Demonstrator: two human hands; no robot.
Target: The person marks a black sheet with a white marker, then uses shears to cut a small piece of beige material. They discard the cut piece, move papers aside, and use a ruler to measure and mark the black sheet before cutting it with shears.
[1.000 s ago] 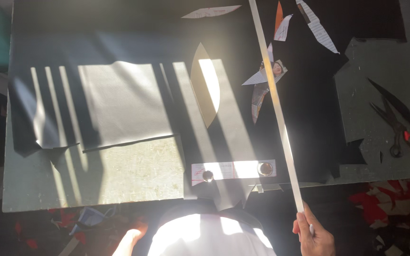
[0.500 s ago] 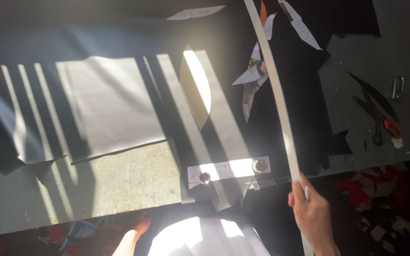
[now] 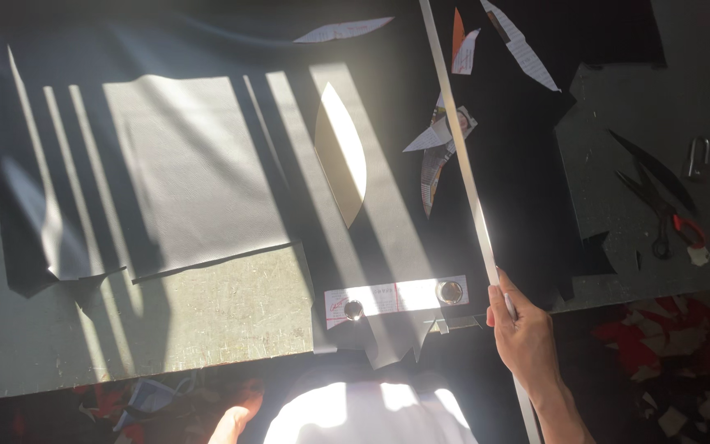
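Note:
My right hand (image 3: 524, 333) grips the near end of a long white ruler (image 3: 458, 148) that runs from the table's front edge up past the top of the view. The ruler lies over dark fabric (image 3: 207, 181) spread across the grey table (image 3: 207, 321). A curved paper pattern piece (image 3: 340, 152) rests on the fabric left of the ruler. My left hand (image 3: 236, 415) hangs low by my body below the table edge, only partly visible, with nothing seen in it.
A white strip with two metal weights (image 3: 396, 298) sits at the fabric's front edge. Paper pattern scraps (image 3: 437, 148) lie by the ruler and at the top. Scissors (image 3: 667, 218) rest at right. Red and white scraps (image 3: 659, 345) cover the floor.
My right hand has slid up along the ruler, from below the table edge to the edge itself. The view shifted slightly; the ruler stays over the fabric.

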